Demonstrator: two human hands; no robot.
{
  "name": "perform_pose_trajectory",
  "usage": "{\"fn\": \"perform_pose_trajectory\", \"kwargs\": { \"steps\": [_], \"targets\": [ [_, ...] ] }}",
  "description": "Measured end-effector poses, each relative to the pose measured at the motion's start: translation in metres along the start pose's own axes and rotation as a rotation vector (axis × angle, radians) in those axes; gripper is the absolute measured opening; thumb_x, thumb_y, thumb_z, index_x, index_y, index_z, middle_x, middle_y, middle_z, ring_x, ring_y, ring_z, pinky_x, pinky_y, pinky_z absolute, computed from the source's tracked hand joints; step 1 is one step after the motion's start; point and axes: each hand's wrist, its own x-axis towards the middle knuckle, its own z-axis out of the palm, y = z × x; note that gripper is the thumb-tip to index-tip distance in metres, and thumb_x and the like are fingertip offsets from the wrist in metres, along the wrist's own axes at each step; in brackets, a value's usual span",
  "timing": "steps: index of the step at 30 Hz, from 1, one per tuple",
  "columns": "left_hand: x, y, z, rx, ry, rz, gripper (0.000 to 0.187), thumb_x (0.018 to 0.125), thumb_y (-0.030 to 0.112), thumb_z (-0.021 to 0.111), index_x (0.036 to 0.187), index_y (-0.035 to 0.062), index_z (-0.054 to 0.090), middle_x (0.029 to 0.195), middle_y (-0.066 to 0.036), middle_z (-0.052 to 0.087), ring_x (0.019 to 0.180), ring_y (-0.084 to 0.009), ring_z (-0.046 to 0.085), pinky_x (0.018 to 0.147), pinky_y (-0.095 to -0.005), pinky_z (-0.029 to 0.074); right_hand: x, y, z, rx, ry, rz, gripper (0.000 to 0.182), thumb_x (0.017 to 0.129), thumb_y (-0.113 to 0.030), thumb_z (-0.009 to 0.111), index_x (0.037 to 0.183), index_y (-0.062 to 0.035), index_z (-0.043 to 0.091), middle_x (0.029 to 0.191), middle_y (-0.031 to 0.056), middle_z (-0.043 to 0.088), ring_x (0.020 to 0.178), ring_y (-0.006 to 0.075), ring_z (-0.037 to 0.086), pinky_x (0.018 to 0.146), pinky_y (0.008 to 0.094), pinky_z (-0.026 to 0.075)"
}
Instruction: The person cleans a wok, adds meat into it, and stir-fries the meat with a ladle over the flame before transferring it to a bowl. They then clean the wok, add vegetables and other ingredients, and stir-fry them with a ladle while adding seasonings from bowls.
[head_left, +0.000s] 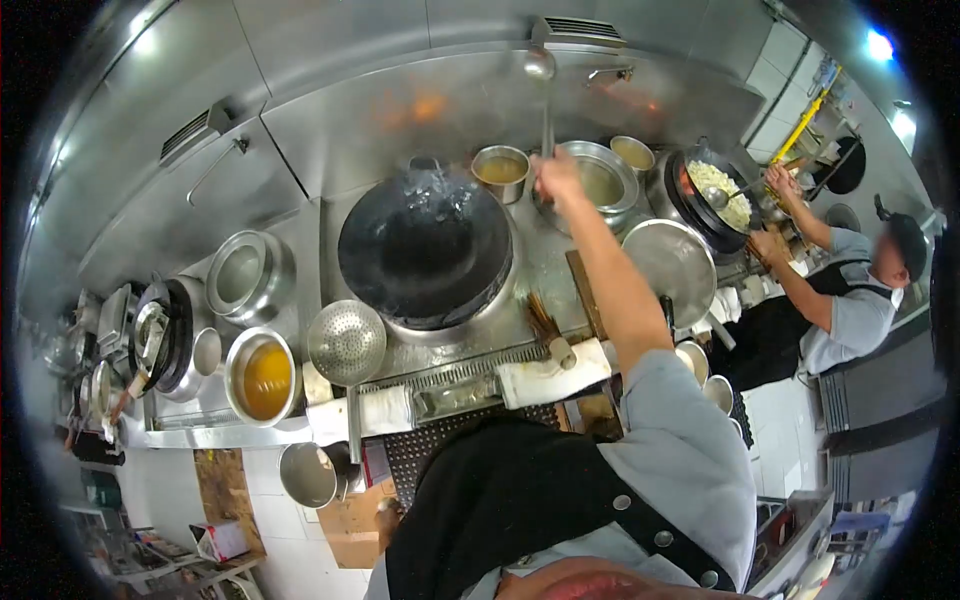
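My right hand [557,178] is closed around the handle of a ladle [540,65], its bowl raised towards the steel back wall. That arm reaches over the right side of the stove, close to a round steel pot [600,185] of liquid. To its left sits a large dark wok [425,265], with clear water splashing near its far rim. Low beside my apron, part of my left hand [388,520] shows, its fingers mostly hidden. A perforated strainer [347,342] lies at the front edge of the stove, left of the wok.
A bowl of yellow oil [263,380] stands front left. A bamboo brush [548,330] and folded white cloths [555,375] lie along the front. On the right, a co-worker [840,290] works at another wok [715,195] of pale food. A wide steel pan [670,265] sits between.
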Motion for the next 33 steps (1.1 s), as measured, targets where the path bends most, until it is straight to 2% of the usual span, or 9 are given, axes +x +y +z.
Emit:
{"fn": "perform_pose_trajectory", "kwargs": {
  "steps": [1,4,8,9,14,18,20,29,33],
  "targets": [
    [0.025,0.018,0.007,0.056,0.096,-0.133,0.032,0.087,0.040,0.071,0.105,0.0139,0.076,0.100,-0.009,0.075,0.088,-0.0318,0.072,0.075,-0.0435,0.056,0.049,0.009,-0.003,0.071,0.120,-0.022,0.036,0.091,-0.013,0.070,0.119,0.0036,0.057,0.075,0.0076,0.062,0.051,0.0164,0.055,0.045,0.0315,0.043],
    [0.035,0.023,0.020,0.036,-0.017,-0.203,0.032,0.087,0.040,0.070,0.105,0.0140,0.076,0.100,-0.009,0.075,0.088,-0.0319,0.072,0.076,-0.0437,0.056,0.121,0.029,-0.028,0.159,0.175,0.032,0.036,0.091,-0.012,0.068,0.120,0.0057,0.055,0.073,0.0077,0.060,0.052,0.0168,0.054,0.044,0.0319,0.042],
    [0.043,0.039,0.027,0.052,-0.075,-0.259,0.032,0.087,0.041,0.070,0.105,0.0143,0.076,0.100,-0.009,0.075,0.089,-0.0319,0.073,0.076,-0.0438,0.056,0.077,0.097,-0.038,0.119,0.372,0.060,0.044,0.091,-0.006,0.062,0.133,0.0011,0.051,0.073,0.0084,0.060,0.052,0.0178,0.053,0.045,0.0347,0.043],
    [0.043,0.039,0.026,0.059,-0.091,-0.270,0.033,0.087,0.041,0.070,0.105,0.0143,0.076,0.100,-0.009,0.075,0.089,-0.0319,0.073,0.076,-0.0438,0.056,0.060,0.117,-0.052,-0.054,0.378,0.002,0.050,0.086,-0.007,0.061,0.135,-0.0001,0.053,0.082,0.0178,0.069,0.065,0.0297,0.067,0.058,0.0422,0.053],
    [0.045,0.044,0.026,0.066,-0.134,-0.309,0.033,0.087,0.042,0.070,0.105,0.0146,0.076,0.100,-0.010,0.075,0.089,-0.0320,0.073,0.076,-0.0440,0.056,0.073,0.228,-0.107,-0.626,0.481,0.046,0.057,0.075,-0.016,0.064,0.127,0.0053,0.059,0.105,0.0302,0.070,0.106,0.0473,0.067,0.089,0.0493,0.054],
    [0.040,0.037,0.026,0.082,-0.164,-0.340,0.034,0.087,0.043,0.069,0.105,0.0149,0.076,0.100,-0.010,0.075,0.089,-0.0321,0.073,0.076,-0.0442,0.056,0.096,0.236,-0.132,-0.411,0.035,0.263,0.019,0.087,-0.010,0.062,0.103,-0.0003,0.063,0.083,0.0124,0.070,0.067,0.0280,0.066,0.061,0.0399,0.054],
    [0.039,0.032,0.025,0.091,-0.173,-0.355,0.034,0.087,0.043,0.069,0.105,0.0150,0.076,0.100,-0.010,0.076,0.089,-0.0321,0.073,0.076,-0.0443,0.056,0.087,0.230,-0.138,1.012,0.076,0.567,0.005,0.097,-0.011,0.058,0.092,-0.0088,0.059,0.071,0.0019,0.058,0.055,0.0130,0.052,0.050,0.0304,0.045],
    [0.052,-0.024,-0.015,0.156,-0.214,-0.344,0.035,0.087,0.045,0.069,0.105,0.0156,0.076,0.100,-0.011,0.076,0.089,-0.0323,0.073,0.076,-0.0446,0.056,-0.048,0.237,-0.106,1.379,-0.284,0.283,0.018,0.104,-0.024,0.053,0.113,-0.0113,0.062,0.071,-0.0042,0.050,0.053,0.0096,0.047,0.051,0.0291,0.042],
    [0.063,-0.055,-0.039,0.183,-0.231,-0.340,0.035,0.088,0.045,0.068,0.105,0.0158,0.076,0.100,-0.011,0.076,0.089,-0.0323,0.073,0.076,-0.0447,0.056,-0.117,0.210,-0.095,1.262,-0.156,0.334,0.013,0.104,-0.025,0.055,0.103,-0.0124,0.057,0.072,-0.0029,0.051,0.054,0.0105,0.048,0.051,0.0285,0.042]
  ]
}}
